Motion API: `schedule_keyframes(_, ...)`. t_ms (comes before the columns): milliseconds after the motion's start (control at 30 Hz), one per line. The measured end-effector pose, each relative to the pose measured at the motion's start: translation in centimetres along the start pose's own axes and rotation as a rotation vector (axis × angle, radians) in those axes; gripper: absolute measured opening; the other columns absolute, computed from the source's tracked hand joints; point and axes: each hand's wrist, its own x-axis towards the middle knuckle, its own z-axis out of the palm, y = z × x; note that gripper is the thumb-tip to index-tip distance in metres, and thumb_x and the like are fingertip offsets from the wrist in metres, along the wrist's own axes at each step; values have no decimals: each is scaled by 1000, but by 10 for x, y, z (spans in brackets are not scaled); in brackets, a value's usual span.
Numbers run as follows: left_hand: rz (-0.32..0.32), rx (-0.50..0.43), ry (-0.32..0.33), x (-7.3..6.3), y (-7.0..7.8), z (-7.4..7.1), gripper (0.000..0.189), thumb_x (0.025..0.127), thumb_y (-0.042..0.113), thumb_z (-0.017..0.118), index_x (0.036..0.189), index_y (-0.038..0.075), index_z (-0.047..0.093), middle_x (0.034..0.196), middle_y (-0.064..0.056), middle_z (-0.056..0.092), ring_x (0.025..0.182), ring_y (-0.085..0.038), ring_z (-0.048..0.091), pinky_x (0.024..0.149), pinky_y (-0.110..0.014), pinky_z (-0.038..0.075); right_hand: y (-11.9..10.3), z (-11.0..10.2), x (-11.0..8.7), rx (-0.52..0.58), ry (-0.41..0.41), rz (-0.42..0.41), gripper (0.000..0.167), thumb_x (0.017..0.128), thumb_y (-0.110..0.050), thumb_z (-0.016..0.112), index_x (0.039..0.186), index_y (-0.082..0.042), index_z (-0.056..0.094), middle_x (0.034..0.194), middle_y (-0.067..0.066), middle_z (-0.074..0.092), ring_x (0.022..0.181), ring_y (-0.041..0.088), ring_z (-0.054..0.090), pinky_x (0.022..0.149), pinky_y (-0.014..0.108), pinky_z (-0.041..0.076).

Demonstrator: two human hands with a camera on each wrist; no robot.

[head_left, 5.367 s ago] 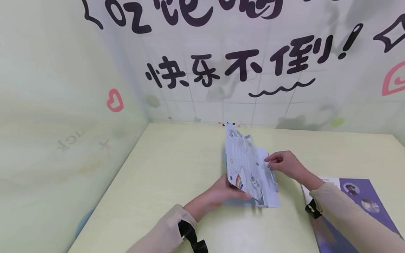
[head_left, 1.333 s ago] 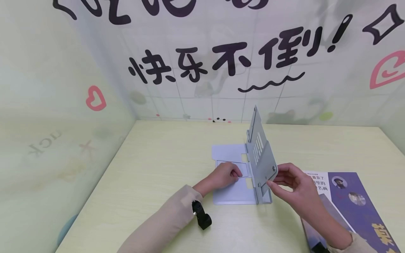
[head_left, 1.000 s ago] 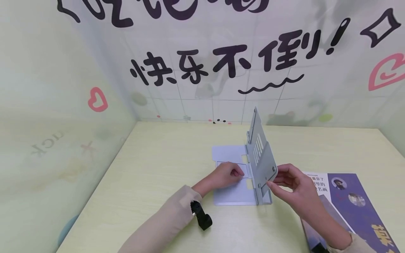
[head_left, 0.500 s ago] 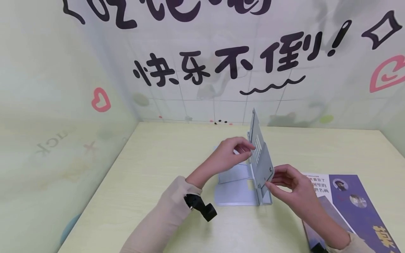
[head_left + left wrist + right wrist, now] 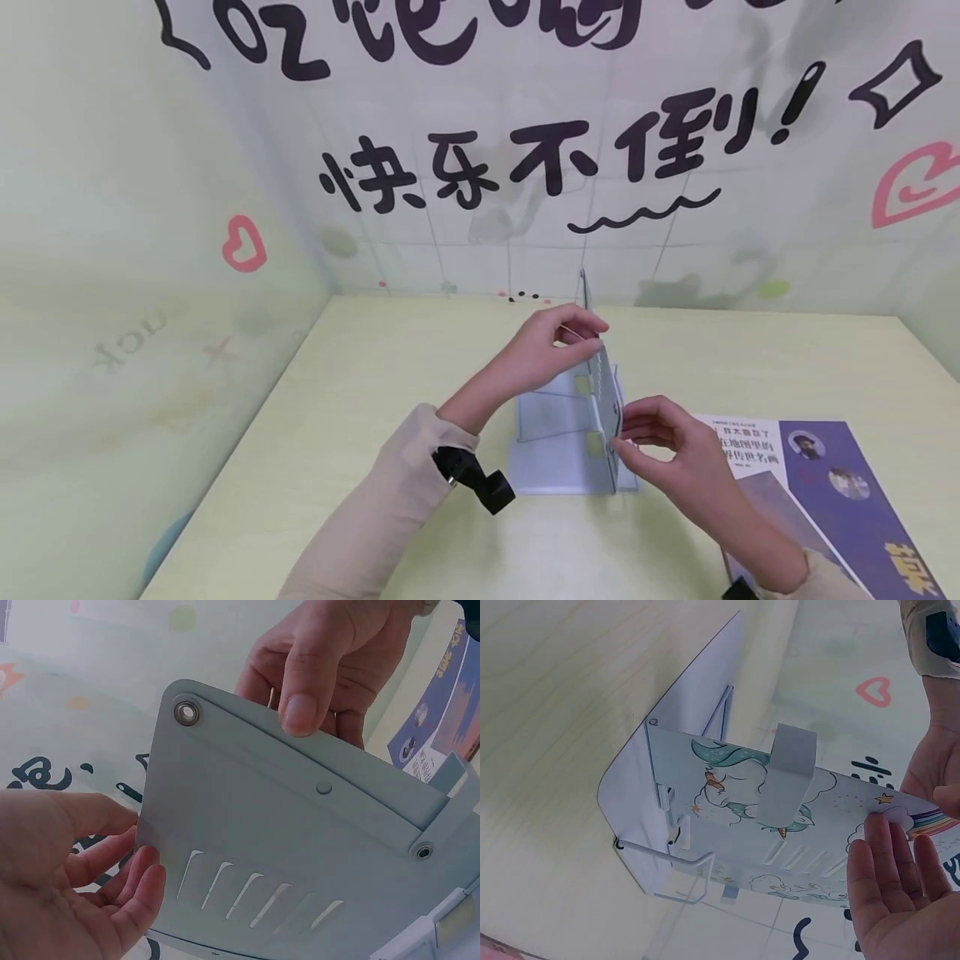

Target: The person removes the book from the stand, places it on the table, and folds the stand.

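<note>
A pale blue-grey metal book stand rests on the table, its flat base plate [image 5: 555,471] lying to the left of a nearly upright panel [image 5: 609,396]. My left hand [image 5: 536,354] holds the panel's upper edge between thumb and fingers. Lower on the near side edge, my right hand [image 5: 671,442] pinches the panel, its thumb on the plain back in the left wrist view. Slots and round rivets show on that back. The right wrist view shows the unicorn-printed front [image 5: 735,787], a bent tab [image 5: 791,765] and a wire clip [image 5: 697,862] by the ledge.
A purple and white book [image 5: 855,525] lies on the table at the right, partly under my right forearm. Behind the table [image 5: 405,375] stands a printed backdrop [image 5: 465,267] with large black characters; another light wall [image 5: 187,350] runs along the left.
My left hand has risen from the base plate to the panel's upper edge. The panel, leaning right earlier, has swung leftward to nearly upright, and my right hand has moved left with it.
</note>
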Motion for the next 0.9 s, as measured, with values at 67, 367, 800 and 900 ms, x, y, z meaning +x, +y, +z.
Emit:
schedule_keyframes(67,-33,-32,13,-3,-2,-2,25,90,13,58,113,4,59,101,-5,60,89,-13,57,74,-22,49,0,3,0,0,-11,0,26,75,2,72,97,-4,60,89,4,63,79,11,62,71,22,52)
schedule_keyframes(367,-191,-180,143,-15,-9,-10,27,86,9,63,111,0,63,99,-9,61,87,-17,61,75,-30,53,6,19,1,33,-59,-54,28,76,1,72,101,-9,62,93,1,64,82,11,62,73,22,52)
schedule_keyframes(800,-358,-373,310,-45,-30,-22,28,84,0,60,111,-5,61,95,-13,54,84,-18,61,76,-29,53,13,42,9,18,-181,-119,27,76,-5,73,101,-10,64,92,-1,62,82,13,61,70,31,54)
schedule_keyframes(900,-404,-394,347,-53,-37,-25,29,83,-1,60,112,-5,61,95,-13,54,83,-17,59,76,-29,53,15,49,11,20,-224,-97,25,76,-8,74,100,-10,65,91,-1,60,81,13,61,70,32,54)
